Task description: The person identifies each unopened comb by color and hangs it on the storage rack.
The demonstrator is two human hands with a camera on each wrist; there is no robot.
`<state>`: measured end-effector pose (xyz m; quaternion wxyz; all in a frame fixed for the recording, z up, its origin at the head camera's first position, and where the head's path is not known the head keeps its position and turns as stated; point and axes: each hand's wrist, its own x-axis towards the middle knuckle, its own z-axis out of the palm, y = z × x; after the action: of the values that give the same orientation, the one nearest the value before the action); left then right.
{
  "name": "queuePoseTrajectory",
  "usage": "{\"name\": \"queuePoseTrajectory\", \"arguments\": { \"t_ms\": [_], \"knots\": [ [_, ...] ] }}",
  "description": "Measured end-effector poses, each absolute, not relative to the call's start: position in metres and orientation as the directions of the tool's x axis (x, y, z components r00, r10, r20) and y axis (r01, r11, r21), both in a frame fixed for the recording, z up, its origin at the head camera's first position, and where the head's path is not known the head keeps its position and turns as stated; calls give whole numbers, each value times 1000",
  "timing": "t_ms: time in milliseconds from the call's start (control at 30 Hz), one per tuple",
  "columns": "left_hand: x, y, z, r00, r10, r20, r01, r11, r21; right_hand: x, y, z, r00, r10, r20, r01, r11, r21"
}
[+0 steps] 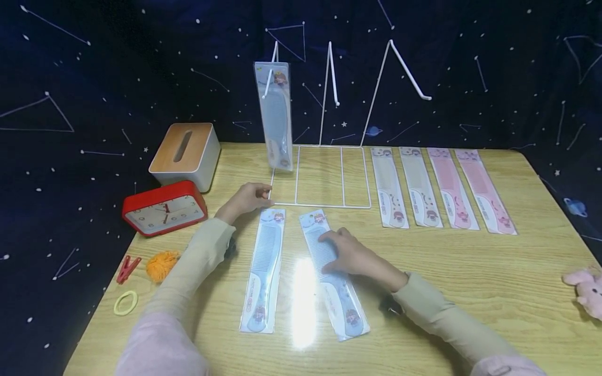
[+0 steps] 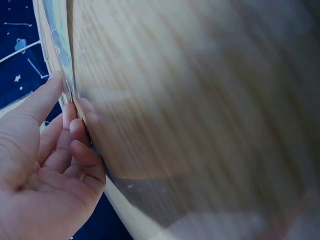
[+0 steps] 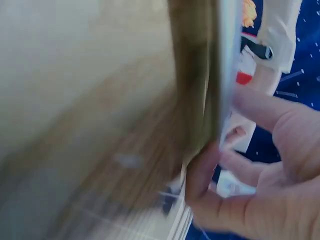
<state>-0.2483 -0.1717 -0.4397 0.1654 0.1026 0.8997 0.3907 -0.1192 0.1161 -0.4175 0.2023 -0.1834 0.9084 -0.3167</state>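
My right hand (image 1: 348,254) grips a packaged blue comb (image 1: 339,297) across its width, thumb on one long edge and fingers on the other. The pack slants, its lower end toward the right. Left of it lies a second packaged blue comb (image 1: 264,261). At the front left corner of a white wire rack (image 1: 324,205), my left hand (image 1: 246,199) holds the base wire between thumb and fingers. From the rack's left hook hangs another blue comb pack (image 1: 276,120); the middle and right hooks carry nothing. In the right wrist view, the pack's edge (image 3: 227,65) appears blurred beside my fingers.
Two pale comb packs (image 1: 389,188) and two pink ones (image 1: 453,189) lie in a row right of the rack. On the left are a tissue box (image 1: 207,162), red clock (image 1: 164,209), orange yarn ball (image 1: 161,265), red clip (image 1: 128,269) and yellow ring (image 1: 125,303). A pink plush (image 1: 589,292) sits far right.
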Motion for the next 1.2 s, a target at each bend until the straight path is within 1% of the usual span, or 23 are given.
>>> {"name": "queuePoseTrajectory", "arguments": {
  "t_ms": [133, 233, 333, 433, 567, 700, 833, 933, 1200],
  "knots": [
    [-248, -171, -439, -923, 314, -221, 54, 676, 735, -123, 122, -417, -801, -554, -226, -252, 655, -713],
    [-248, -170, -438, -920, 319, -227, 50, 672, 739, -123, 126, -414, -783, -582, -220, -240, 609, -756],
    [-248, -168, -438, -918, 323, -231, 50, 670, 740, -123, 127, -408, -790, -581, -197, -222, 570, -791],
    [-249, -166, -437, -918, 325, -227, 53, 670, 741, -126, 126, -399, -813, -562, -156, -212, 534, -819],
    [-249, -168, -439, -920, 325, -217, 63, 671, 739, -135, 124, -384, -840, -540, -55, -262, 493, -830],
    [-248, -171, -440, -924, 320, -208, 67, 674, 736, -145, 119, -368, -849, -526, 49, -307, 416, -856],
    [-246, -172, -439, -928, 312, -205, 63, 670, 739, -153, 112, -351, -835, -536, 128, -344, 325, -881],
    [-246, -172, -439, -928, 307, -210, 54, 670, 740, -158, 105, -339, -823, -542, 170, -370, 283, -885],
    [-246, -172, -441, -926, 313, -211, 60, 675, 736, -164, 83, -311, -802, -544, 246, -363, 117, -924]
  ]
}}
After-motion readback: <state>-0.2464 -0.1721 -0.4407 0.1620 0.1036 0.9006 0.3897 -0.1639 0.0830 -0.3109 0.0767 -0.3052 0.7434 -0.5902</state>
